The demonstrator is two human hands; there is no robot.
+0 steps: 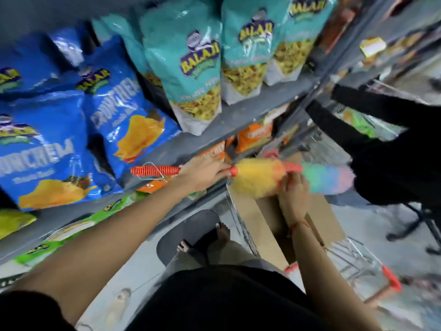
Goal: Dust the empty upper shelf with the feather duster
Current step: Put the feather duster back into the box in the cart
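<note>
The feather duster (262,177) lies level in front of the grey shelving, with an orange ribbed handle (155,170) and a fluffy head running from yellow to green, blue and pink. My left hand (202,174) is shut on the handle just behind the head. My right hand (294,191) grips the fluffy head from below, near its middle. The shelves (250,111) beside me hold snack bags; no empty upper shelf shows in this view.
Blue chip bags (59,149) and teal snack bags (191,63) fill the shelves at left. A wire trolley (353,261) with a cardboard box (257,225) stands below my hands. A person in black (393,144) stands at right. I stand on a grey stool (181,232).
</note>
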